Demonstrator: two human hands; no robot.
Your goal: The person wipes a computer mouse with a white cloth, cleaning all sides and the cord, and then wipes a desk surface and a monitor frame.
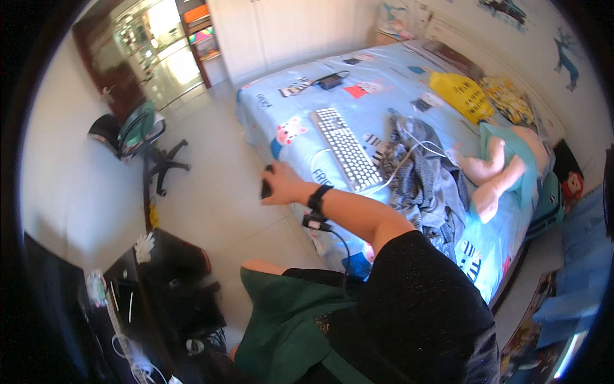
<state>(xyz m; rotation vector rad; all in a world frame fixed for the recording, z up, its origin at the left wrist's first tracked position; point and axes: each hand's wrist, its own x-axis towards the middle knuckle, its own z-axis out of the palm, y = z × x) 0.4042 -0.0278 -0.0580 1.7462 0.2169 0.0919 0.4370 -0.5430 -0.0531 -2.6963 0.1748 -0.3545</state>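
Note:
My right hand [284, 185], with a black band on its wrist, grips a small dark object [266, 182] beyond the bed's side. The fingers hide part of that object, and its kind cannot be told. Below the wrist a black connector block [315, 223] bears a white label, and a black cable runs down from it. Beside my forearm a white keyboard [346, 150] lies on the blue patterned bed sheet [259, 127]. A grey garment [422, 168] is heaped next to it, with a white cable [407, 156] across it. My left hand is out of view.
Another person's bare legs [496, 168] rest on the bed. Farther back are a black power adapter [332, 81] and a yellow bag [460, 96]. A wheeled swivel chair [139, 132] stands by the wall. At lower left is a dark desk [139, 307] with white gloves [144, 247] and cables.

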